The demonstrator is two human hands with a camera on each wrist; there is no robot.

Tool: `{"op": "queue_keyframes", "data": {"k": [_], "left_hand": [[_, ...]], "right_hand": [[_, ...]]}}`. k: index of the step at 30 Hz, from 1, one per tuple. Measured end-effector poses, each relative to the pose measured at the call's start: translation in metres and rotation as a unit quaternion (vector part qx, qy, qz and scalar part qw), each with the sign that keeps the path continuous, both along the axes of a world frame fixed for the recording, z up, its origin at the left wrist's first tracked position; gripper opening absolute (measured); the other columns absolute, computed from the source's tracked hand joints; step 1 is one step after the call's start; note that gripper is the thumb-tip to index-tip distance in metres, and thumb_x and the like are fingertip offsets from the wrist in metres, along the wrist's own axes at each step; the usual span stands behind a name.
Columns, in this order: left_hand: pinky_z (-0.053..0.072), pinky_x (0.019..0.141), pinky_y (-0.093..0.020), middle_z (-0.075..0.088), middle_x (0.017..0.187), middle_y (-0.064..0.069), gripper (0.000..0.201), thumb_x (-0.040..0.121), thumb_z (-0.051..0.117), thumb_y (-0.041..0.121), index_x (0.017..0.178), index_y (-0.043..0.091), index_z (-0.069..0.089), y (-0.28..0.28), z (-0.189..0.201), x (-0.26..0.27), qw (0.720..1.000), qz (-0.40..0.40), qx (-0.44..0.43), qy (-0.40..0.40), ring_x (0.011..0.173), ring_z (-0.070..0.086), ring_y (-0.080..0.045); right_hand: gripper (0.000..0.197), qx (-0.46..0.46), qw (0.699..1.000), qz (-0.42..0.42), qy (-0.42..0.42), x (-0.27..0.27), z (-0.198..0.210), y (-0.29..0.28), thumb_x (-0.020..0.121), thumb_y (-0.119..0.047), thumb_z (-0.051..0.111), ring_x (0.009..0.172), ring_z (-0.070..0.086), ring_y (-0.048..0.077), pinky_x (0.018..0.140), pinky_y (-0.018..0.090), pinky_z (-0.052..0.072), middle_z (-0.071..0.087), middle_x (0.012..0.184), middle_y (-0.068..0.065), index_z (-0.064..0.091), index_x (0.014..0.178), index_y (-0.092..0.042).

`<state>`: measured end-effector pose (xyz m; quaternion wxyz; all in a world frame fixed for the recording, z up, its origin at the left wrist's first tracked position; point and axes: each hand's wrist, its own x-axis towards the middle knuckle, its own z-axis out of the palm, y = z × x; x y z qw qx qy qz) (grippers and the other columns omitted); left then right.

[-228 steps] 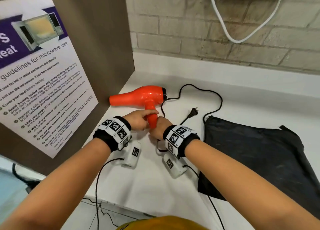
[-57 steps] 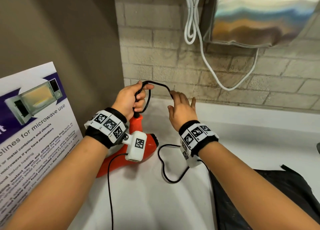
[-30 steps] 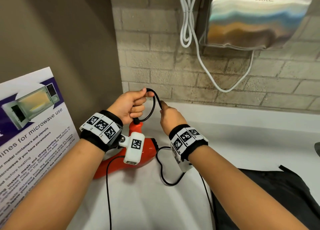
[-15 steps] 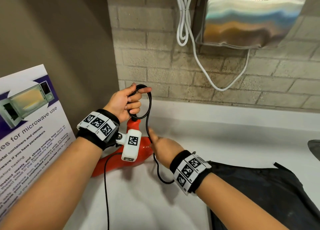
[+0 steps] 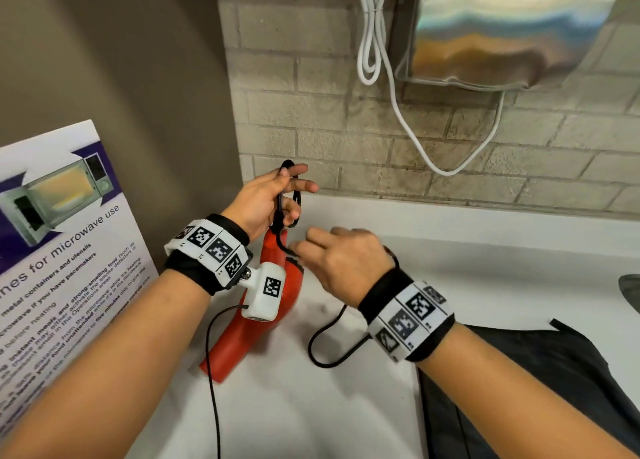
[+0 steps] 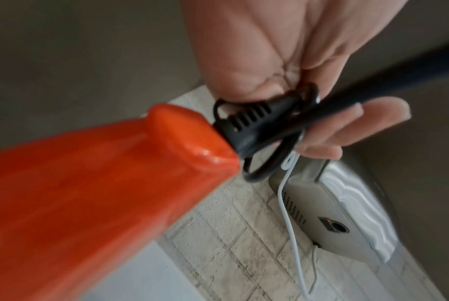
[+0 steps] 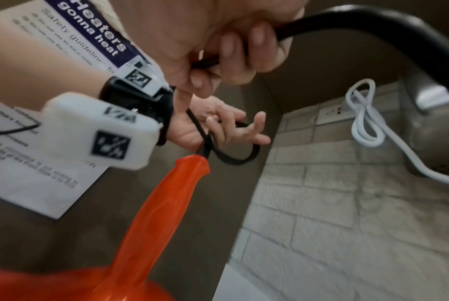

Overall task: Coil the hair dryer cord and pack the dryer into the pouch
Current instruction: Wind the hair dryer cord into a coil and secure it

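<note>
left hand (image 5: 263, 202) grip has a couple cord (image 5: 286, 200) loops pinched above the orange dryer (image 5: 256, 323) handle, right hand (image 5: 341, 263) curled round the slack, pouch (image 5: 540, 382) on the surface

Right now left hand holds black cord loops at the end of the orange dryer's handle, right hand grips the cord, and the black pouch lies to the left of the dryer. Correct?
One error: the black fabric pouch lies to the right of the orange plastic hair dryer, as the head view shows. The rest stands: left hand holds black cord loops at the handle end, right hand grips the cord.
</note>
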<state>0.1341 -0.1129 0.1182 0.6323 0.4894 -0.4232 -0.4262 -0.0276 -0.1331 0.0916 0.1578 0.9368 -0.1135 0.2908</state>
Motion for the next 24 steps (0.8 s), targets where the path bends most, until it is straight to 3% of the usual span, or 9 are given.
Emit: {"op": "queue_keyframes", "data": {"k": [4, 6, 8, 11, 13, 18, 21, 22, 24], "left_hand": [[0.040, 0.041, -0.018, 0.065, 0.060, 0.004, 0.034, 0.099, 0.025, 0.027, 0.098, 0.019, 0.057, 0.003, 0.000, -0.005, 1.000, -0.014, -0.003, -0.018, 0.047, 0.052, -0.010], [0.037, 0.043, -0.023, 0.056, 0.043, 0.002, 0.046, 0.099, 0.020, 0.033, 0.078, 0.015, 0.056, 0.004, 0.001, -0.010, 0.999, -0.001, 0.005, -0.045, 0.038, 0.050, -0.010], [0.034, 0.043, -0.024, 0.052, 0.039, 0.000, 0.058, 0.098, 0.011, 0.043, 0.071, 0.015, 0.055, 0.004, 0.000, -0.011, 0.998, -0.017, 0.009, -0.057, 0.032, 0.044, -0.011], [0.028, 0.039, -0.020, 0.036, 0.035, 0.006, 0.067, 0.095, 0.005, 0.047, 0.082, 0.020, 0.065, 0.007, 0.000, -0.005, 0.995, -0.080, 0.019, -0.060, 0.028, 0.030, -0.008], [0.027, 0.042, -0.021, 0.030, 0.033, 0.008, 0.060, 0.097, 0.012, 0.042, 0.090, 0.015, 0.066, 0.008, 0.001, -0.002, 0.992, -0.090, 0.021, -0.081, 0.028, 0.025, -0.005], [0.014, 0.042, -0.019, 0.032, 0.042, 0.013, 0.030, 0.089, 0.041, 0.027, 0.103, 0.008, 0.060, 0.012, -0.001, -0.005, 0.991, -0.090, -0.010, -0.097, 0.030, 0.026, 0.000], [0.017, 0.038, -0.012, 0.032, 0.044, 0.015, 0.031, 0.097, 0.035, 0.014, 0.116, -0.002, 0.053, 0.010, 0.000, -0.008, 0.991, -0.065, -0.002, -0.115, 0.033, 0.027, 0.000], [0.018, 0.038, -0.010, 0.032, 0.044, 0.015, 0.031, 0.098, 0.031, 0.015, 0.112, 0.000, 0.054, 0.008, 0.000, -0.010, 0.991, -0.060, 0.001, -0.122, 0.033, 0.026, 0.001], [0.021, 0.037, -0.010, 0.032, 0.043, 0.015, 0.031, 0.098, 0.029, 0.019, 0.097, 0.009, 0.058, 0.006, -0.001, -0.011, 0.990, -0.054, 0.002, -0.127, 0.034, 0.024, 0.001]], "right_hand": [[0.028, -0.001, 0.998, -0.028, -0.052, 0.015, 0.038, -0.003, 0.081, -0.030, 0.041, 0.049, 0.060, 0.019, 0.037, 0.017, 0.030, 0.068, 0.082, -0.004, 0.067, 0.088, -0.023], [0.028, 0.018, 0.996, -0.060, -0.063, 0.023, 0.052, -0.008, 0.079, -0.029, 0.040, 0.045, 0.058, 0.021, 0.038, 0.016, 0.023, 0.065, 0.076, -0.001, 0.066, 0.086, -0.019], [0.028, 0.046, 0.994, -0.072, -0.069, 0.028, 0.064, -0.012, 0.083, -0.029, 0.039, 0.046, 0.058, 0.026, 0.039, 0.019, 0.021, 0.062, 0.077, 0.004, 0.063, 0.084, -0.015], [0.026, 0.110, 0.986, -0.091, -0.087, 0.028, 0.078, -0.027, 0.094, -0.031, 0.041, 0.075, 0.061, 0.030, 0.050, 0.028, 0.026, 0.058, 0.104, 0.006, 0.058, 0.103, -0.014], [0.027, 0.125, 0.981, -0.105, -0.106, 0.023, 0.081, -0.035, 0.095, -0.031, 0.039, 0.085, 0.060, 0.029, 0.058, 0.030, 0.030, 0.055, 0.110, 0.005, 0.055, 0.109, -0.015], [0.027, 0.175, 0.970, -0.132, -0.110, 0.022, 0.072, -0.042, 0.097, -0.029, 0.035, 0.090, 0.059, 0.028, 0.061, 0.030, 0.034, 0.059, 0.109, 0.002, 0.055, 0.109, -0.017], [0.022, 0.285, 0.942, -0.096, -0.148, 0.022, 0.060, -0.049, 0.095, -0.015, 0.037, 0.091, 0.060, 0.030, 0.072, 0.037, 0.049, 0.064, 0.103, 0.010, 0.055, 0.107, -0.010], [0.023, 0.316, 0.933, -0.076, -0.155, 0.023, 0.056, -0.050, 0.092, -0.006, 0.038, 0.091, 0.060, 0.030, 0.077, 0.038, 0.050, 0.065, 0.102, 0.012, 0.055, 0.108, -0.009], [0.043, 0.345, 0.928, -0.038, -0.133, 0.023, 0.050, -0.048, 0.083, 0.011, 0.037, 0.089, 0.058, 0.022, 0.082, 0.029, 0.047, 0.063, 0.110, 0.013, 0.052, 0.118, -0.009]]}}
